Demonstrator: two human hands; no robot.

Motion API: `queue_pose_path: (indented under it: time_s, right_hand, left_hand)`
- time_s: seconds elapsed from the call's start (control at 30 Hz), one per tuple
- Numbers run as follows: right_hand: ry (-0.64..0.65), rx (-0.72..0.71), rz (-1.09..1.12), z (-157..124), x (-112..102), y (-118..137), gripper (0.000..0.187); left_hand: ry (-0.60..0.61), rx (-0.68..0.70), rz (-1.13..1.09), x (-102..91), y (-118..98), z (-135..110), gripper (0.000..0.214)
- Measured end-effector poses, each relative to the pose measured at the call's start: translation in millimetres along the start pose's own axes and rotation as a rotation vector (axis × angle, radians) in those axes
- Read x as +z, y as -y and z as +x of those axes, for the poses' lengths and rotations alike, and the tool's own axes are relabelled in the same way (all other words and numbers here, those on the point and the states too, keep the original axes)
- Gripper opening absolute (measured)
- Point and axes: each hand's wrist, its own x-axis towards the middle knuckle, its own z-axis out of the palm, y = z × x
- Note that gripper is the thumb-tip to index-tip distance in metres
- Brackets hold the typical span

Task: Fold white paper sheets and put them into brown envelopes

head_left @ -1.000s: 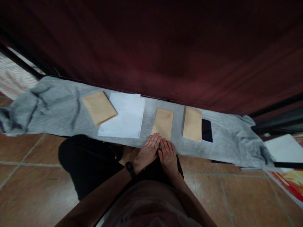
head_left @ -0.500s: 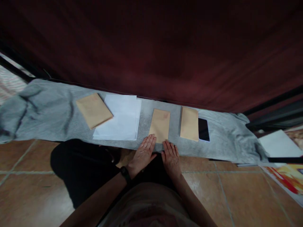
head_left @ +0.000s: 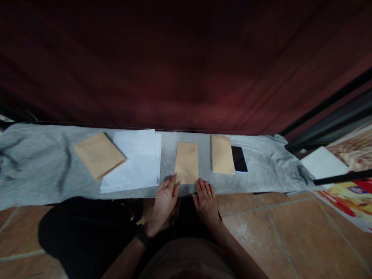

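A brown paper envelope (head_left: 186,162) with faint red print at its top right lies flat on the grey cloth in front of me. My left hand (head_left: 165,197) is at its lower left corner, fingers stretched out and touching the edge. Fingers extended, my right hand (head_left: 207,199) rests at the lower right corner of the same envelope. Neither hand grips anything. Further left, a stack of brown envelopes (head_left: 99,155) overlaps white paper sheets (head_left: 136,159). To the right, another stack of brown envelopes (head_left: 222,155) stands beside a dark-screened phone (head_left: 240,159).
The grey cloth (head_left: 267,162) covers a long narrow surface, with a dark red curtain (head_left: 186,69) hanging behind it. A white sheet or box (head_left: 324,162) and a colourful printed package (head_left: 351,197) lie at the far right, near the tiled floor (head_left: 250,232).
My left hand has slid from the top of the middle envelope to its lower left corner. The right hand remains near the lower right corner. The whole view has shifted and turned slightly.
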Motion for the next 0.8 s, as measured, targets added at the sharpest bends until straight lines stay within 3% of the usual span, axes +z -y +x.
queue_pose_path:
  time_s: [0.2, 0.5, 0.8]
  right_hand:
    - [-0.007, 0.017, 0.019, 6, -1, -1, 0.048]
    - [-0.03, 0.026, 0.051, 10, 0, 0, 0.045]
    - [-0.045, -0.06, 0.059, 20, -3, 12, 0.049]
  left_hand:
    - [-0.039, -0.191, -0.111, 11.1, 0, 20, 0.049]
    - [0.081, -0.315, -0.095, 8.5, 0, 39, 0.057]
    - [0.087, -0.358, -0.138, 6.0, 0, 43, 0.039]
